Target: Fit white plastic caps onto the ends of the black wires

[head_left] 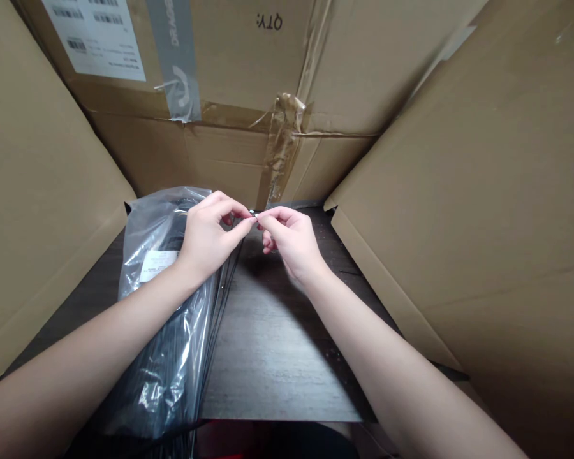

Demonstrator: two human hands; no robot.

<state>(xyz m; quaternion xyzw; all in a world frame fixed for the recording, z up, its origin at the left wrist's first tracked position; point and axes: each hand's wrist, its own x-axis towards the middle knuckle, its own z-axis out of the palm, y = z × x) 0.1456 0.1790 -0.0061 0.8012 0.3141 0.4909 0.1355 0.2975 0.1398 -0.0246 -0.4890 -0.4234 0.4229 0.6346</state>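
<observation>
Black cable ties (167, 376) in a clear plastic bag (146, 255) lie under my left hand (208, 236), which pinches a small pale piece (254, 217) together with my right hand (289, 239) above the table (272, 344).

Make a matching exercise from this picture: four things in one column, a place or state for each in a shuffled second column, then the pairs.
Things:
1 left hand
2 clear plastic bag
3 white label
4 brown packing tape

Places and states:
A on the bag
B across a carton seam
C pinching a small shiny item with the right hand
D under the left forearm

Pairs: 1-C, 2-D, 3-A, 4-B
</observation>
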